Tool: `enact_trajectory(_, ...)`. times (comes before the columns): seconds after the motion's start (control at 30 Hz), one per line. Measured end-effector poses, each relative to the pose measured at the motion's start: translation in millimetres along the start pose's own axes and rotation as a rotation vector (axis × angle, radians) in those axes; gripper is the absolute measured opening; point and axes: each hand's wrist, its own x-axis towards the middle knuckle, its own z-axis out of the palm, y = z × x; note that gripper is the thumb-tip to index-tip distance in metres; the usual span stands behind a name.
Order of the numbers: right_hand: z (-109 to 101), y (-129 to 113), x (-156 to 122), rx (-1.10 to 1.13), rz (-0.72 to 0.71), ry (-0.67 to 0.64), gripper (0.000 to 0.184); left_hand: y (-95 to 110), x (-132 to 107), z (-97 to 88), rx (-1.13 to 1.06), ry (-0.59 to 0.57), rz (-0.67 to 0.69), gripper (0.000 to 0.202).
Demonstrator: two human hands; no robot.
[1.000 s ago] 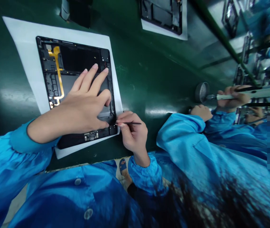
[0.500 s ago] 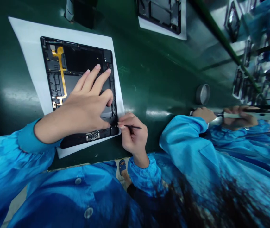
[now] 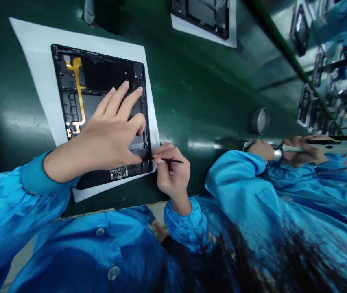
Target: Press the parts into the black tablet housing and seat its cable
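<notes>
A black tablet housing [image 3: 97, 77] lies on a white sheet [image 3: 36, 61], its inside facing up. An orange flex cable [image 3: 80, 93] runs along its left side, and a small circuit board [image 3: 118, 173] sits at the near edge. My left hand [image 3: 109, 134] rests over the housing with fingers spread, the thumb near the lower right corner. Just off that corner, my right hand [image 3: 173, 167] pinches a thin black stick-like tool [image 3: 173, 161]. The tool's tip is at the housing's right edge; whether it touches cannot be made out.
Another open tablet housing [image 3: 206, 16] lies on a sheet at the top. A small round container [image 3: 260, 121] stands to the right. Beside me a co-worker's blue sleeve [image 3: 237, 175] and hands holding a pale device reach over the green table [image 3: 191, 101]. A rack [image 3: 283, 44] stands beyond.
My right hand and the thin tool have shifted very slightly at the housing's edge. My left hand stays in place. The co-worker's hands have moved a little.
</notes>
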Motion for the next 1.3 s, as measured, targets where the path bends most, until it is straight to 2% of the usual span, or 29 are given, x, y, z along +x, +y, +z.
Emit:
enact_trajectory(0.17, -0.7, 0.0, 1.4, 0.039, 0.037, -0.026, 0.013, 3.8, 0.4, -2.5, 0.037, -0.001, -0.056, 0.067)
enact_trajectory(0.27, 0.8, 0.2, 1.0, 0.032, 0.048, 0.027, 0.012, 3.5, -0.2, -2.3, 0.028, 0.01, -0.047, 0.061)
enact_trajectory(0.33, 1.6, 0.6, -0.2, 0.017, 0.026, 0.042, 0.012, 2.9, -0.7, -1.7, 0.039, 0.0, -0.055, 0.06)
enact_trajectory(0.5, -0.1, 1.8, -4.1, -0.012, -0.055, -0.038, 0.012, -0.6, -3.3, 0.3, 0.034, 0.024, -0.019, 0.057)
enact_trajectory(0.6, -1.1, 2.7, -5.3, -0.002, -0.067, -0.062, 0.011, -2.3, -4.1, 0.7, 0.044, 0.026, -0.021, 0.059)
enact_trajectory(0.77, 0.2, 2.6, -6.3, 0.002, -0.046, -0.022, 0.016, 3.1, -1.9, -1.8, 0.062, -0.008, -0.072, 0.063)
enact_trajectory(0.93, 0.6, 1.8, -7.6, -0.014, -0.057, -0.066, 0.012, 7.8, 0.8, -4.7, 0.08, -0.035, -0.11, 0.068)
enact_trajectory(1.07, 1.0, 2.7, -8.0, 0.002, -0.049, -0.028, 0.012, 1.9, -0.9, -0.4, 0.061, -0.01, -0.048, 0.064)
enact_trajectory(1.2, 0.7, 2.1, -7.4, -0.012, -0.063, -0.097, 0.011, -3.0, -3.7, 4.0, 0.027, 0.044, 0.013, 0.06)
enact_trajectory(1.3, -0.3, 1.2, -6.5, 0.011, -0.056, -0.111, 0.011, -2.7, -2.9, 0.4, 0.021, 0.016, 0.004, 0.061)
